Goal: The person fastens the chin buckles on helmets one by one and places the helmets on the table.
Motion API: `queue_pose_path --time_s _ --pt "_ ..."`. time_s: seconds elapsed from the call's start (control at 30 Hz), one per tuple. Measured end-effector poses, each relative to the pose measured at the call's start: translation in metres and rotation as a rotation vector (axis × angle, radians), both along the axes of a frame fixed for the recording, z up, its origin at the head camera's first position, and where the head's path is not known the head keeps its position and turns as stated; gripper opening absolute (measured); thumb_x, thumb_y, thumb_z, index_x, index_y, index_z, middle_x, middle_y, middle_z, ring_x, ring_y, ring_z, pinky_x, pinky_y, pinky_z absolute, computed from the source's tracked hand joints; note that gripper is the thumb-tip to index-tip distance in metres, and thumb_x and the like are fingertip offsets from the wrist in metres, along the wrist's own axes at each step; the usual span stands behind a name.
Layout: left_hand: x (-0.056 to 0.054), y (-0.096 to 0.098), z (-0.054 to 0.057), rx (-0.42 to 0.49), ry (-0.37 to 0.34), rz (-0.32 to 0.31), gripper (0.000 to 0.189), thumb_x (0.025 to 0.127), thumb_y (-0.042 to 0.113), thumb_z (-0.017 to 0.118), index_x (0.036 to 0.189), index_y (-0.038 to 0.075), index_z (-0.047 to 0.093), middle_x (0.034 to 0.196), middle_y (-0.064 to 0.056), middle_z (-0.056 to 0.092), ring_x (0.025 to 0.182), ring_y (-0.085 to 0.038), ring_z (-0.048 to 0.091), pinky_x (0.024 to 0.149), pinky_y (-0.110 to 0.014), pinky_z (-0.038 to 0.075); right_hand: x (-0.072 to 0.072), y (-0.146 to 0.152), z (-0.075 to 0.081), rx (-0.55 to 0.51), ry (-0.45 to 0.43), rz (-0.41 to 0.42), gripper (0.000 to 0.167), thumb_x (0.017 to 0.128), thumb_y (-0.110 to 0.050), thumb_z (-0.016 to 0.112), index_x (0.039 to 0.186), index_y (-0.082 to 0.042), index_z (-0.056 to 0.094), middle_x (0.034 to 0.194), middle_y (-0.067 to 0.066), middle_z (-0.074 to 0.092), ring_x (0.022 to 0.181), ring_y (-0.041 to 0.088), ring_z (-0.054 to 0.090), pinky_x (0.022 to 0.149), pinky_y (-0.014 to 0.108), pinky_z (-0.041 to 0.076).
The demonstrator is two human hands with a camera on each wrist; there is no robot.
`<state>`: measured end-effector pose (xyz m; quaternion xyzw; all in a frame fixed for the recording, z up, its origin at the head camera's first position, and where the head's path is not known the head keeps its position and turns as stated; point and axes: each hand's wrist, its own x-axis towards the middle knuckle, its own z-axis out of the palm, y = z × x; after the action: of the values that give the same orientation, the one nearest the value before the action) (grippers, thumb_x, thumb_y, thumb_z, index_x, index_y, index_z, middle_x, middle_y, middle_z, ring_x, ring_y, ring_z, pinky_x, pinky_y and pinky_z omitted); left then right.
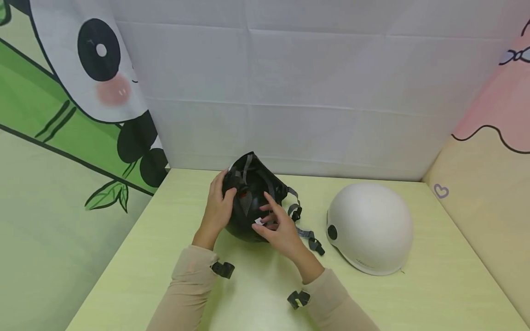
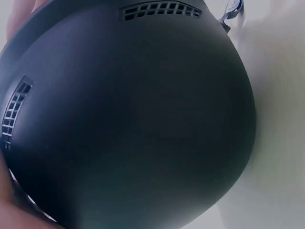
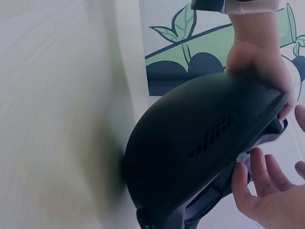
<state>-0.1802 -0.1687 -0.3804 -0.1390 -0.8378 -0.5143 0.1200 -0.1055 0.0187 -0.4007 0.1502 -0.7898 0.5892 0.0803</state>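
Observation:
A black helmet sits on its crown on the table, tilted so that its padded inside and grey straps show in the head view. My left hand grips the left rim, thumb over the edge and fingers along the outer shell. At the right side of the opening is my right hand, its fingers spread and loosely bent beside a small white tag. In the right wrist view those fingers are right at the rim. Vent grilles mark the smooth shell in the left wrist view.
On the table to the right rests a white helmet, dome up, with a black round spot on its side. Strap ends with a black buckle trail between the helmets. A pale wall sheet rises behind the yellowish table.

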Motion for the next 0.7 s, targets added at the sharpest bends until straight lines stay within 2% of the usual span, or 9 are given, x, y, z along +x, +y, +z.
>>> queue_pose_path --time_s 0.1,0.27,0.37,0.43,0.57,0.7 --pt "0.002 -0.004 -0.003 0.033 -0.014 0.018 0.055 0.1 0.021 0.043 0.153 0.017 0.031 0.156 -0.008 0.024 0.14 -0.029 0.026 0.109 -0.053 0.025 0.001 0.002 -0.004 -0.004 -0.008 -0.012 0.079 0.089 -0.008 0.072 0.155 -0.018 0.03 0.128 0.01 0.053 0.1 0.028 0.06 0.086 0.045 0.051" --pt "0.003 -0.012 -0.008 0.086 -0.046 0.026 0.055 0.099 0.023 0.042 0.153 0.023 0.031 0.155 -0.007 0.025 0.138 -0.03 0.028 0.108 -0.053 0.026 0.004 0.007 -0.005 -0.024 -0.013 -0.02 0.077 0.09 -0.007 0.071 0.154 -0.013 0.029 0.129 0.015 0.052 0.103 0.037 0.057 0.089 0.055 0.046" --pt "0.003 -0.017 -0.012 0.128 -0.078 0.032 0.055 0.099 0.023 0.041 0.153 0.024 0.031 0.155 -0.009 0.026 0.138 -0.03 0.029 0.108 -0.053 0.025 0.006 0.012 -0.007 -0.013 -0.013 -0.035 0.077 0.09 -0.007 0.071 0.154 -0.012 0.029 0.129 0.016 0.052 0.103 0.036 0.056 0.089 0.054 0.045" --pt "0.003 -0.021 -0.015 0.16 -0.1 0.035 0.055 0.099 0.023 0.039 0.153 0.022 0.03 0.155 -0.01 0.024 0.139 -0.029 0.026 0.109 -0.051 0.024 0.005 0.017 -0.013 0.003 -0.004 -0.052 0.078 0.089 -0.01 0.073 0.155 -0.016 0.03 0.129 0.013 0.053 0.103 0.031 0.057 0.089 0.05 0.046" --pt "0.002 -0.029 -0.023 0.243 -0.163 0.021 0.056 0.099 0.022 0.035 0.155 0.021 0.026 0.157 -0.01 0.02 0.142 -0.029 0.02 0.111 -0.049 0.021 0.008 0.023 -0.015 0.019 -0.007 -0.09 0.077 0.089 -0.01 0.073 0.154 -0.015 0.032 0.128 0.016 0.053 0.103 0.03 0.057 0.089 0.048 0.047" --pt "0.004 -0.035 -0.029 0.347 -0.228 -0.012 0.057 0.099 0.022 0.033 0.156 0.025 0.022 0.156 -0.01 0.023 0.136 -0.029 0.032 0.108 -0.046 0.028 0.01 0.029 -0.017 0.004 -0.025 -0.117 0.075 0.089 -0.009 0.073 0.153 -0.015 0.034 0.128 0.017 0.052 0.104 0.032 0.057 0.091 0.052 0.046"
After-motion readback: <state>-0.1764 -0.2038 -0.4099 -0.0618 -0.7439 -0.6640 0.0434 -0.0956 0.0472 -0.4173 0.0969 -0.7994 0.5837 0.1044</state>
